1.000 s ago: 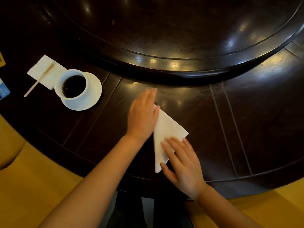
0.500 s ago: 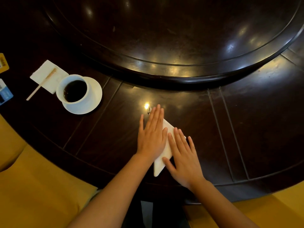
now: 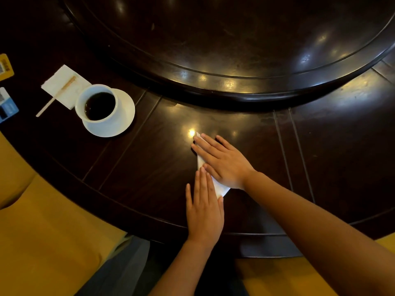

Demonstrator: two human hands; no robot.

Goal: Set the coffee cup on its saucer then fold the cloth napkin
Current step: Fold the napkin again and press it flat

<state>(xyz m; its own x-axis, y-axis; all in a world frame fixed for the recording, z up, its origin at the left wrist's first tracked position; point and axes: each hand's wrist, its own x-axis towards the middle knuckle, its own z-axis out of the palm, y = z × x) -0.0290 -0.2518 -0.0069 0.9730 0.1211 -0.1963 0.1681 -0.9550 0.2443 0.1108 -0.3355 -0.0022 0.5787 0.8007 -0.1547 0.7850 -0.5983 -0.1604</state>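
Observation:
A white coffee cup (image 3: 100, 116) full of dark coffee stands on its white saucer (image 3: 126, 116) at the left of the dark wooden table. The white cloth napkin (image 3: 221, 189) lies folded into a narrow strip near the table's front edge. My right hand (image 3: 224, 161) lies flat across its upper half, fingers pointing left, and hides most of it. My left hand (image 3: 204, 210) rests flat at the napkin's lower end, fingertips touching it. Only the top tip and the lower right corner of the napkin show.
A white paper napkin (image 3: 64, 84) with a wooden stir stick (image 3: 56, 96) lies left of the cup. Small packets (image 3: 7, 103) sit at the far left edge. A raised round turntable (image 3: 235, 50) fills the table's centre. Yellow seat cushions (image 3: 42, 231) lie below the table edge.
The napkin went from a wide triangle to a narrow strip. My right hand slid up over its top half; my left hand moved down to its lower end. The cup stayed put.

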